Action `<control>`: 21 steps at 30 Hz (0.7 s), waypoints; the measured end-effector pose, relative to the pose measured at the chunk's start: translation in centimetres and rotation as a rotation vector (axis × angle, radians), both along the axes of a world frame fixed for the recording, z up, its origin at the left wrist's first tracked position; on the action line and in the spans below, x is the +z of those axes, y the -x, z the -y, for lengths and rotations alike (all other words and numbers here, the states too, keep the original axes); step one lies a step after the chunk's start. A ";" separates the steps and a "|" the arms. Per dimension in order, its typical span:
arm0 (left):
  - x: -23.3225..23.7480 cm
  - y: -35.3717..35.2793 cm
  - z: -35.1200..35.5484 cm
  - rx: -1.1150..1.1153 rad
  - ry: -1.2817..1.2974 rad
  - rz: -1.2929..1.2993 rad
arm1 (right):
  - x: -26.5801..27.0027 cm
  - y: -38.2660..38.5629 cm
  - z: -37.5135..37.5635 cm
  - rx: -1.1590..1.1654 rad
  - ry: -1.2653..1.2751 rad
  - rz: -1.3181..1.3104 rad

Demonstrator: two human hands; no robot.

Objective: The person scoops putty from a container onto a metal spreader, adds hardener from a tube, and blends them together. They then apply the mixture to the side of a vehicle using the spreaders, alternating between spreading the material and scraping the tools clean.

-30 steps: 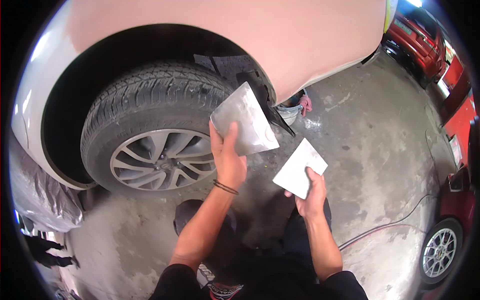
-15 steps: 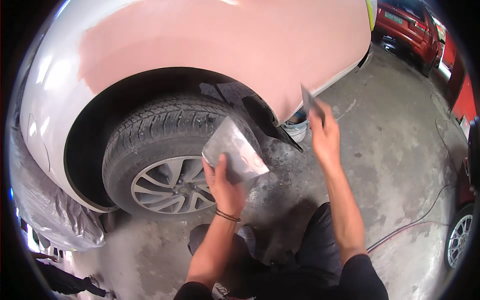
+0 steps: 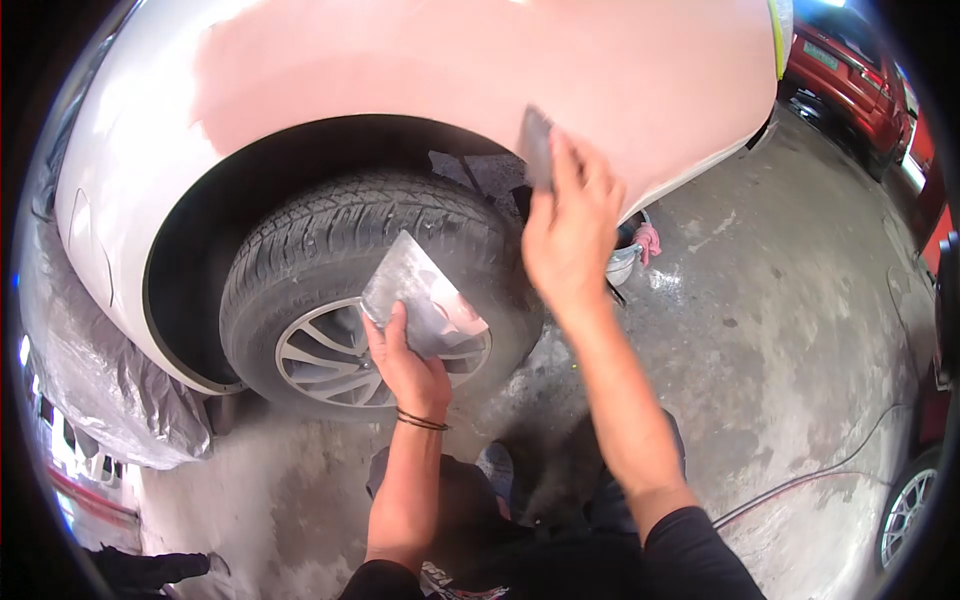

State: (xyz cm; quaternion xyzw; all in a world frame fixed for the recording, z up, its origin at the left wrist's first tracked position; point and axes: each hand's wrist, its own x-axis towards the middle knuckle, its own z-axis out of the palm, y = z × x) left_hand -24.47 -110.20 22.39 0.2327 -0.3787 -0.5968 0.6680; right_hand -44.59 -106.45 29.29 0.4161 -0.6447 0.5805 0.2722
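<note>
My left hand (image 3: pixel 410 368) grips a thin, flat metal plate (image 3: pixel 405 285) by its lower edge. Pinkish filler is smeared on the plate's right side, and the plate is held in front of the tire (image 3: pixel 290 245). In my right hand (image 3: pixel 572 235) is a dark grey flat spreader (image 3: pixel 537 148), pinched between thumb and fingers and slightly blurred. Its blade overlaps the lower edge of the car's body panel (image 3: pixel 400 65) beside the wheel arch. A broad pink coat covers most of that panel, with white paint showing at the left.
Below the panel stands a bucket (image 3: pixel 622 262) with a pink cloth (image 3: pixel 648 240) on its rim. Hoses (image 3: pixel 790 488) run over the concrete floor. A red vehicle (image 3: pixel 840 75) is parked at the back right. Plastic sheeting (image 3: pixel 120 370) hangs at the left, and a person's leg (image 3: pixel 160 567) shows lower left.
My right hand has swung left with the spreader, from beyond the panel's lower edge to beside the wheel arch. My left hand and the plate have shifted slightly left.
</note>
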 end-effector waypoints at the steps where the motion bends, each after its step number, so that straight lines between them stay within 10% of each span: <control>1: 0.3 -0.3 0.1 0.030 -0.009 -0.015 | -1.5 -1.7 0.2 0.014 0.001 -0.016; 6: 0.5 -1.9 0.3 0.041 -0.102 0.123 | -7.7 -4.5 0.3 0.080 -0.140 -0.144; 10: -6.4 -3.0 3.1 0.316 0.675 1.389 | -10.8 -3.0 -3.3 0.371 -0.169 -0.108; 11: -7.3 -1.7 3.7 0.415 0.855 1.197 | -11.5 -1.9 -3.9 0.397 -0.228 -0.175; 13: -1.8 -0.6 1.6 -0.142 0.465 0.671 | -11.9 -1.8 -5.0 0.505 -0.330 -0.184; 21: -3.0 1.1 -2.6 -0.152 0.466 0.940 | -16.9 -1.9 -8.9 0.717 -0.398 -0.288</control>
